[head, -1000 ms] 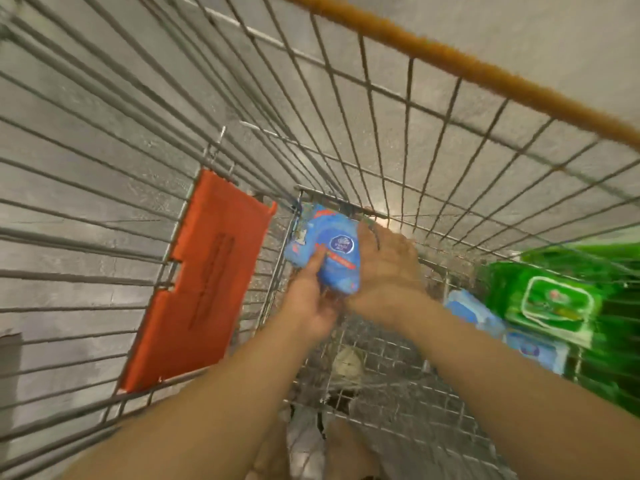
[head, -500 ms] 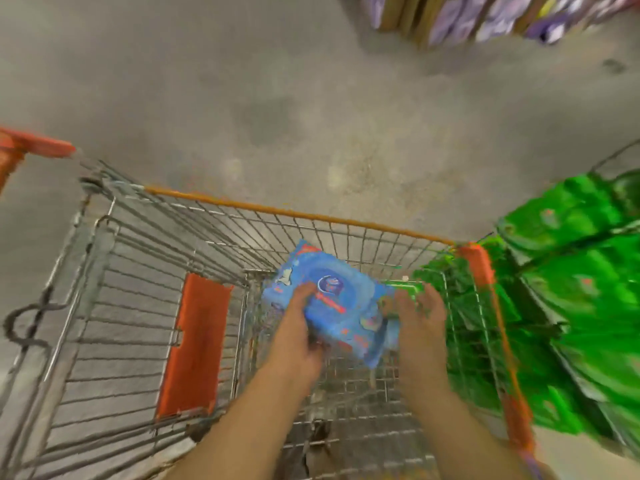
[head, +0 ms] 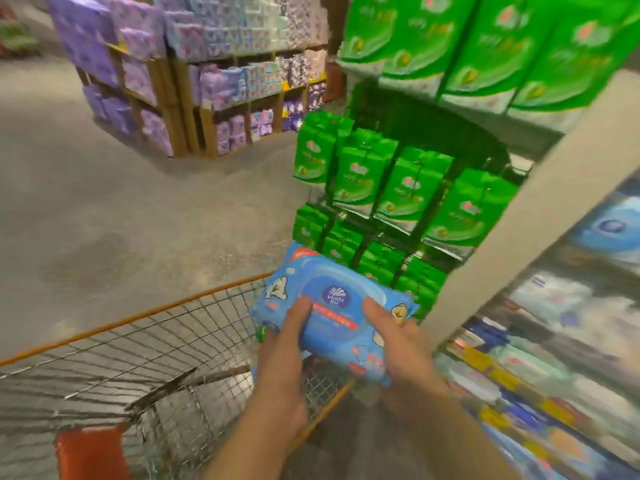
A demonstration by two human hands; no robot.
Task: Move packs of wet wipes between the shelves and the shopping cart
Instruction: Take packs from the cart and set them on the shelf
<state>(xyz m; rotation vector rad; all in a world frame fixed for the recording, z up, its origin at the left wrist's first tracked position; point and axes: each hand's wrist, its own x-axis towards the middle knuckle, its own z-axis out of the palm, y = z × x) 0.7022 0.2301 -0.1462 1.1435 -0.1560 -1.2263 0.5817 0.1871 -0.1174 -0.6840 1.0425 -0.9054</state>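
Holding one blue wipes pack (head: pixel 341 317) w/ both hands, above the near-right corner of the shopping cart (head: pixel 180 344). Left hand (head: pixel 285 358) grips the pack's left end, thumb on top; right hand (head: pixel 401 351) grips its right end, thumb across the lid. We judge the step as cart-to-shelf transfer, pack in transit. Shelves (head: pixel 554 341) w/ blue packs stand right of the cart; green packs (head: pixel 408 188) beyond it. Next move, we est.: swing pack right, find a gap, slide in flat. Frame blurry; slot not discernible.
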